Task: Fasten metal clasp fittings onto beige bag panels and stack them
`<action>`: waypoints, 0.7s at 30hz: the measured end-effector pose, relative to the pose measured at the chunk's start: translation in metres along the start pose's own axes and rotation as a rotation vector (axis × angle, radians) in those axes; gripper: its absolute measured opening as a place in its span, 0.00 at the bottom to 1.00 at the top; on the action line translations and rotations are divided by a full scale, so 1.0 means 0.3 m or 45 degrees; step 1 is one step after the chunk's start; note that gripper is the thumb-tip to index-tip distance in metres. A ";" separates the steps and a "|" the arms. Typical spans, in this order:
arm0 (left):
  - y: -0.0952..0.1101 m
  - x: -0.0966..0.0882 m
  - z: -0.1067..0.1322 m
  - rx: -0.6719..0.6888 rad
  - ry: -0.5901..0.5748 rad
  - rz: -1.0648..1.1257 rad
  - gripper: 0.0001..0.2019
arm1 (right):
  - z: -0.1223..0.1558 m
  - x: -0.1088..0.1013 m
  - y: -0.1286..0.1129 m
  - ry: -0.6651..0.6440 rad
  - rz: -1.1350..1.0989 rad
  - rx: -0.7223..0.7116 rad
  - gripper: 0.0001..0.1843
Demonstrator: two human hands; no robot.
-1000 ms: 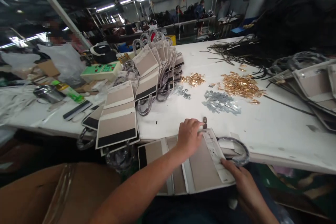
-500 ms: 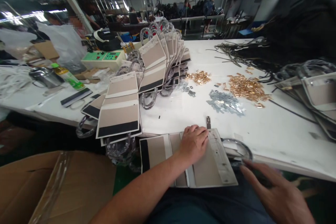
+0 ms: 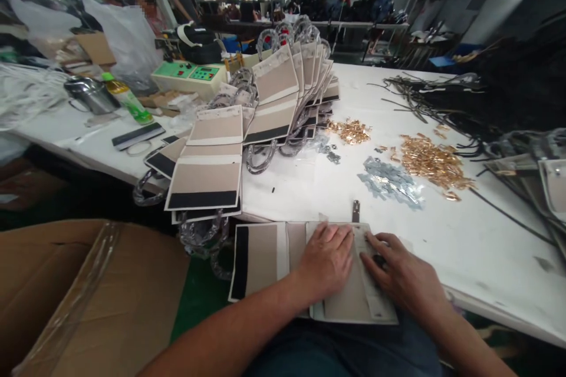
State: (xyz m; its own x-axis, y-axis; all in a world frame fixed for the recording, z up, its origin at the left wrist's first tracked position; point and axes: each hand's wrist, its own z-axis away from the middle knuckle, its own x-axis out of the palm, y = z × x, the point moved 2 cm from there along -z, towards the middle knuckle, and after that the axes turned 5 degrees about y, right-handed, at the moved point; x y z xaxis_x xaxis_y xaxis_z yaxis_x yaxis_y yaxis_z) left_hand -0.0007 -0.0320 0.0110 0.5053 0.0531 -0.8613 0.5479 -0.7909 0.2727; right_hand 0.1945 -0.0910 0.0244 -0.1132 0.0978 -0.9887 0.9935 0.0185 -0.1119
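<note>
A beige bag panel (image 3: 260, 256) lies unfolded across my lap and the table's front edge, with a black strip at its left end. My left hand (image 3: 329, 256) rests flat on its right half, fingers stretched out. On the pale strip at the panel's right side, my right hand (image 3: 409, 274) sets down its thumb and forefinger, which are apart. Something dark shows between them; I cannot make out what it is. A small metal plate (image 3: 356, 211) sticks out past the panel's far edge. The panel's handle is hidden by my right hand.
Similar panels with wrapped handles (image 3: 206, 177) are stacked left. Gold clips (image 3: 435, 162) and grey metal pieces (image 3: 391, 182) lie in heaps beyond my hands. Black cords (image 3: 415, 97) spread at the far right. A cardboard box (image 3: 110, 300) stands lower left.
My right hand has come in from the lower right onto the panel's right strip. My left hand has stayed on the panel. The view has shifted slightly.
</note>
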 end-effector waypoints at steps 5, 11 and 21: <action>0.003 -0.006 -0.020 -0.063 -0.075 0.029 0.26 | -0.039 -0.010 0.019 -0.077 -0.086 -0.028 0.28; 0.013 -0.006 -0.008 -0.174 -0.067 0.095 0.26 | -0.043 0.012 0.050 -0.067 -0.170 -0.034 0.30; 0.004 -0.014 -0.013 -0.227 -0.121 0.084 0.27 | -0.059 0.025 0.023 -0.036 -0.273 -0.038 0.26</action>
State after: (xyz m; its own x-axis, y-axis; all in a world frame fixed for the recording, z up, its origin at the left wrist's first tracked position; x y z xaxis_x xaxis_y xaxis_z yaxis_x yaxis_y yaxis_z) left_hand 0.0004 -0.0307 0.0166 0.4831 -0.0598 -0.8735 0.6293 -0.6699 0.3939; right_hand 0.2005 -0.0726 0.0180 -0.3211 0.0609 -0.9451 0.9461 0.0650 -0.3172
